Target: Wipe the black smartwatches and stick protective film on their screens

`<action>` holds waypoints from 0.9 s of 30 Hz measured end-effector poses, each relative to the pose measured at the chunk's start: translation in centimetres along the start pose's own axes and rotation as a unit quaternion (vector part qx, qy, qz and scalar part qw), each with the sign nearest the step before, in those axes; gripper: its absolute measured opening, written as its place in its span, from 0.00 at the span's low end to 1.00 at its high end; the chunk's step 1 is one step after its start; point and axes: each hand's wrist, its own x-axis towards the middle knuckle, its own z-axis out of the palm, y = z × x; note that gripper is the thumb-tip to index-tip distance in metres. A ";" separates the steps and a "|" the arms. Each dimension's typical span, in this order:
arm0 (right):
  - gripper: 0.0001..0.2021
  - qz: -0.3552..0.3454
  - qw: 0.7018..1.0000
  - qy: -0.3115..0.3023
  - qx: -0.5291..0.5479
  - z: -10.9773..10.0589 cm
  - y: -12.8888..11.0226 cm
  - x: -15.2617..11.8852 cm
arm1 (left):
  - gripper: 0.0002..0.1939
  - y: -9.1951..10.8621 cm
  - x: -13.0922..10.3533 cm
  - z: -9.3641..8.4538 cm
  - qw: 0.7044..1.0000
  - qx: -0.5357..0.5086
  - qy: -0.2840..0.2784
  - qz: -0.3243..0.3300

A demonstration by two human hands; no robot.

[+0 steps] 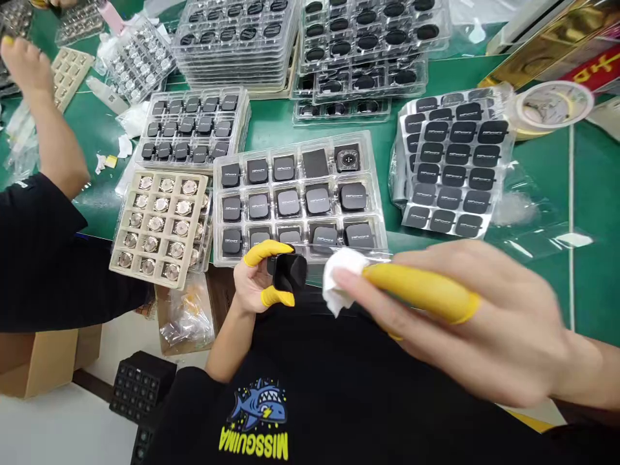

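Note:
My left hand (252,281), with yellow finger covers on thumb and finger, grips a black square watch case (289,272) by its edges, its glossy face showing. To its right, my right hand (465,316) pinches a crumpled white cloth (341,278); a yellow cover is on one finger. The cloth and the watch case are apart. Just beyond both hands lies a clear plastic tray (375,187) of square watch pieces, most with dark labelled covers. One piece at its back right (347,158) shows a round sensor back.
Stacked trays (237,61) stand at the back. Label sheets (453,165) and a tape roll (552,106) lie right. A beige tray (159,226) of round watch pieces sits left, near another person's arm (58,129). Gold and red boxes (557,42) are back right.

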 end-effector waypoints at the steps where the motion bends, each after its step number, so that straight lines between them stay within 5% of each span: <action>1: 0.17 -0.047 0.999 0.016 -0.015 0.4 -0.3 0.4 | 0.41 0.1 0.1 0.0 1.000 0.000 -0.002 0.004; 9: 0.10 -0.138 0.989 0.045 0.019 2.8 -0.6 1.0 | 0.42 0.5 -0.5 0.2 0.999 -0.006 0.027 -0.022; 16: 0.11 -0.117 0.993 0.002 -0.014 3.3 -0.7 2.3 | 0.41 1.1 0.1 0.7 0.999 0.003 0.028 -0.025; 21: 0.12 -0.092 0.987 0.005 -0.132 3.9 0.3 2.8 | 0.38 0.9 -0.3 0.5 1.000 0.003 0.008 -0.015; 27: 0.18 -0.022 0.988 0.083 -0.128 2.6 1.3 1.5 | 0.36 -0.3 -1.0 0.1 0.999 -0.037 0.009 0.012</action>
